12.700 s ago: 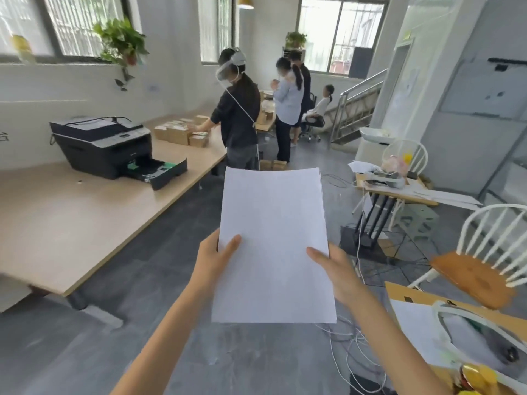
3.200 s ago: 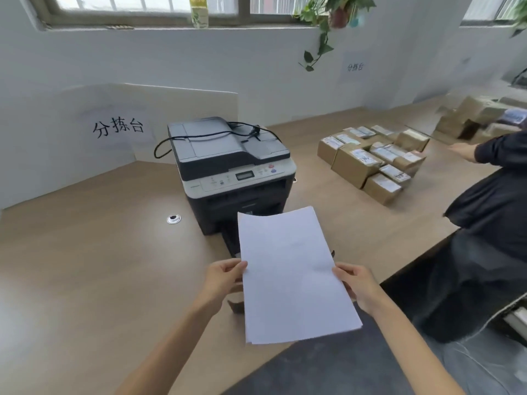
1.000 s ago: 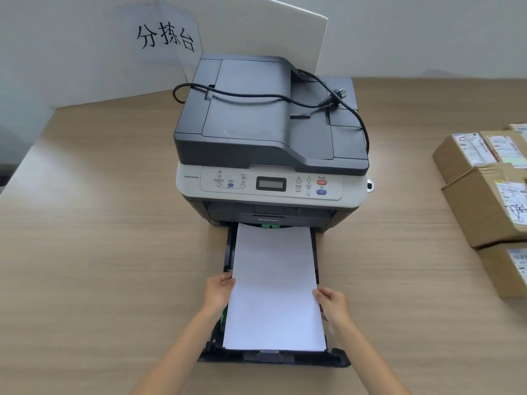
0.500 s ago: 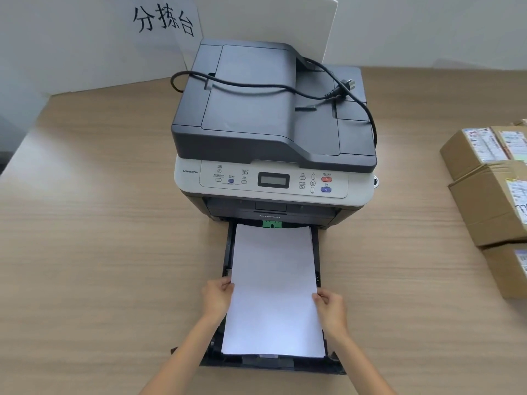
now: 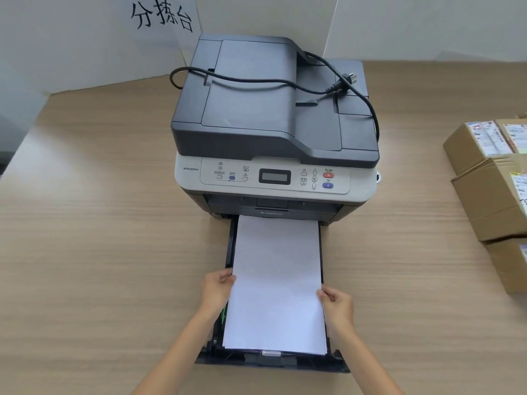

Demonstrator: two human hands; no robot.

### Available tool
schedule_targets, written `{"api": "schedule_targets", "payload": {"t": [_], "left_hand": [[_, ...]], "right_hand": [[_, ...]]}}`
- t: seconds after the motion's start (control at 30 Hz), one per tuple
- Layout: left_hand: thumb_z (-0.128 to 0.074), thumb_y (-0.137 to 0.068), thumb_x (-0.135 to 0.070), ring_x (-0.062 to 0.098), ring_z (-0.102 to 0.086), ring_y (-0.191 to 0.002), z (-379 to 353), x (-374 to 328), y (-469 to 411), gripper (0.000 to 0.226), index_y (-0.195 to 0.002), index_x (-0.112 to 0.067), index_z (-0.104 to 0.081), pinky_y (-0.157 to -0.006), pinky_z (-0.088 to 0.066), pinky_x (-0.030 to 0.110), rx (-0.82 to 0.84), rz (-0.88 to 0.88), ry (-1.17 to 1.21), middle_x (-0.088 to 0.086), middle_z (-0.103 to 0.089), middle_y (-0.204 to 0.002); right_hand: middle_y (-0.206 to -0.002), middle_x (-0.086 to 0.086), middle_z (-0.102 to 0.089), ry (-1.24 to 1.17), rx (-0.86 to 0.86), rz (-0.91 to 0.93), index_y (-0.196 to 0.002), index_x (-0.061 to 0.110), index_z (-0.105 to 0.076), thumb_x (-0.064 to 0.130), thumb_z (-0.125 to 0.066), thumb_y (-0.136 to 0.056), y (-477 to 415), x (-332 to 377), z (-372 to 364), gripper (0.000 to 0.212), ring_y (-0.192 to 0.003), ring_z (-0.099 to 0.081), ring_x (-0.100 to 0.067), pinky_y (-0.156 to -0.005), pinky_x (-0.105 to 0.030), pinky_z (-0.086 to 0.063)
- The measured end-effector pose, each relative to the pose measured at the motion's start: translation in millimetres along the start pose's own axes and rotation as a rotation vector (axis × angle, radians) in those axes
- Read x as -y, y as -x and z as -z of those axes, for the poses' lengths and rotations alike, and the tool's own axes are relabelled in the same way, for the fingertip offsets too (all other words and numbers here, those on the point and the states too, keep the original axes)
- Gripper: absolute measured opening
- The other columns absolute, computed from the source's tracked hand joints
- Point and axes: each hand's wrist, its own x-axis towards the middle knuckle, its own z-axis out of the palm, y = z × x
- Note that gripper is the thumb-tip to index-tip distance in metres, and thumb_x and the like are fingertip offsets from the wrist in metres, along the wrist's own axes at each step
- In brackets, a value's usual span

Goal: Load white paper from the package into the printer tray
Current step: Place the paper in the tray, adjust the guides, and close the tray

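Left hand: the left hand [image 5: 216, 289] pinches the left long edge of the white paper [image 5: 276, 283], fingers closed on that edge about midway along the sheet.
Right hand: the right hand [image 5: 336, 305] clamps the right long edge, slightly nearer the camera than the left.
Paper: a flat white stack held between both hands, lying lengthwise over the tray [image 5: 271, 360]; its far end reaches under the printer's front opening, its near edge sits just short of the tray's front wall.
Tray: black, pulled out toward the camera from the base of the printer [image 5: 273, 132]; its side walls show as thin dark strips beside the paper.
Printer: dark grey lid, pale control panel with a small screen and red and blue buttons.
Cord: a black power cord [image 5: 285, 81] lies loose across the lid, plug resting on top.
Surface: a light wood-grain table [image 5: 99, 223].
Room: a white wall behind, with a sign [image 5: 162, 17] in black characters.
Right side: cardboard boxes [image 5: 496, 181] with labels, well apart from the tray.
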Motion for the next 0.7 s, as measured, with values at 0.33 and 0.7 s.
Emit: {"api": "schedule_targets", "payload": {"t": [0.33,0.7], "left_hand": [[-0.053,-0.093,-0.004,0.025,-0.064,-0.106,-11.0,-0.3,-8.5,0.03,-0.12,0.001,-0.062,-0.102,-0.046,0.035,-0.088,-0.026,-0.096,0.016,-0.068,-0.119],[-0.051,-0.094,-0.005,0.023,-0.065,-0.102,-20.7,-14.5,-5.1,0.029,-0.12,0.0,-0.062,-0.085,-0.048,0.025,-0.157,-0.11,-0.225,0.017,-0.069,-0.117]], "right_hand": [[-0.121,-0.022,-0.064,0.034,-0.049,-0.019,-0.117,-0.008,-0.061,0.001,-0.058,-0.091,-1.2,6.6,-16.9,0.028,-0.116,-0.058,-0.032,-0.103,-0.034,-0.041],[-0.118,-0.021,-0.066,0.086,-0.095,0.044,-0.116,-0.007,-0.063,0.001,-0.055,-0.092,0.1,19.0,-28.8,0.026,-0.114,-0.06,-0.031,-0.091,-0.024,-0.038]]}}
